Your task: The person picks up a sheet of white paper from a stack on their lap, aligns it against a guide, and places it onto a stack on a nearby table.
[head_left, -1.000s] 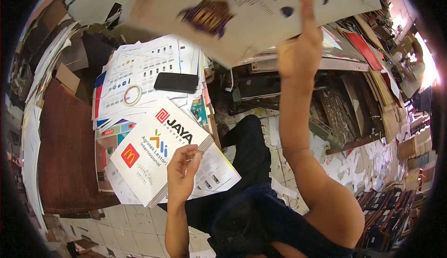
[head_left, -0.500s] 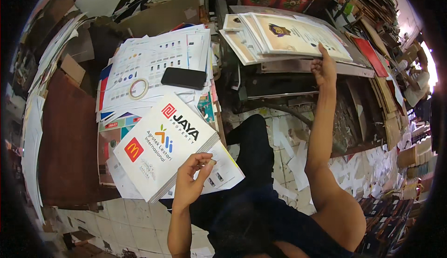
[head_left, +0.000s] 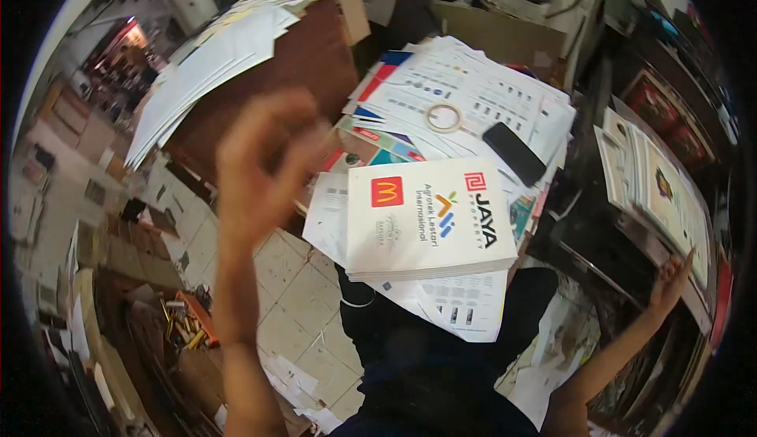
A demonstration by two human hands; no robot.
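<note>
My left hand (head_left: 272, 161) is raised left of the white stack and smeared by motion, so its fingers cannot be made out. Square white printed boards or sheets with coloured logos, a thick stack (head_left: 406, 248), lie on loose papers above my lap. My right hand (head_left: 672, 279) rests at the near edge of a pile of cream printed boards (head_left: 666, 224) on the right. One finger stretches over the top board while the others look partly curled; nothing is lifted in that hand.
Spread papers (head_left: 489, 90) carry a roll of tape (head_left: 444, 118) and a black phone (head_left: 514, 153). Left of them stands a brown panel (head_left: 303, 70) with a stack of white sheets (head_left: 213, 82). Scraps lie on the tiled floor (head_left: 292, 264); an orange-handled tool (head_left: 197, 316) is at lower left.
The view has turned left, shifting the scene rightward. My left hand has left the white stack's near edge and swung up and left. My right hand stays at the cream boards.
</note>
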